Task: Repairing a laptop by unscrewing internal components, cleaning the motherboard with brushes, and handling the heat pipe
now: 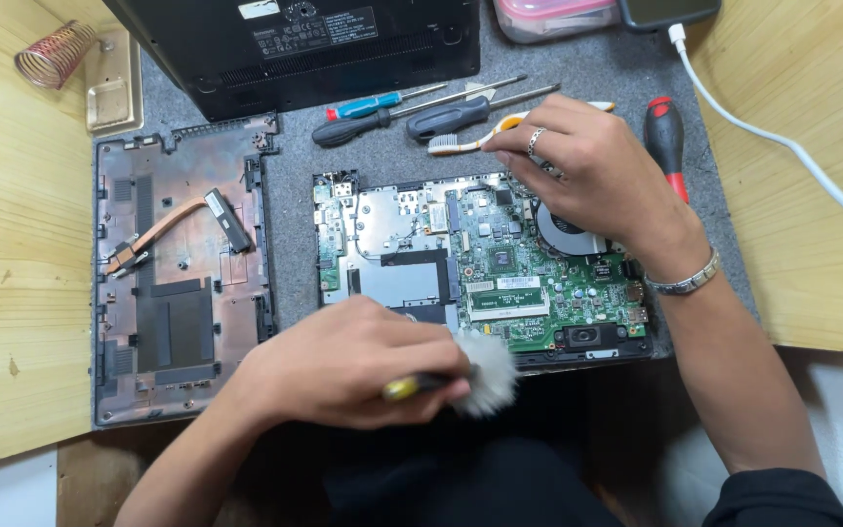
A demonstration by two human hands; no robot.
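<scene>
Your wooden bench [12, 244] carries a grey felt mat [290, 210]. On the mat lie the opened laptop board [461, 263], the bottom cover [182, 283], four screwdrivers [382, 119] and a toothbrush [470, 137]; a white cable [782, 141] crosses the wood.

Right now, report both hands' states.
Left hand: closed on a yellow-handled brush with white bristles.
Right hand: fingers pinching a white-and-orange toothbrush.

4 screwdrivers [382, 115], 1 toothbrush [470, 139], 1 green motherboard [500, 263], 1 brush [485, 371]
</scene>
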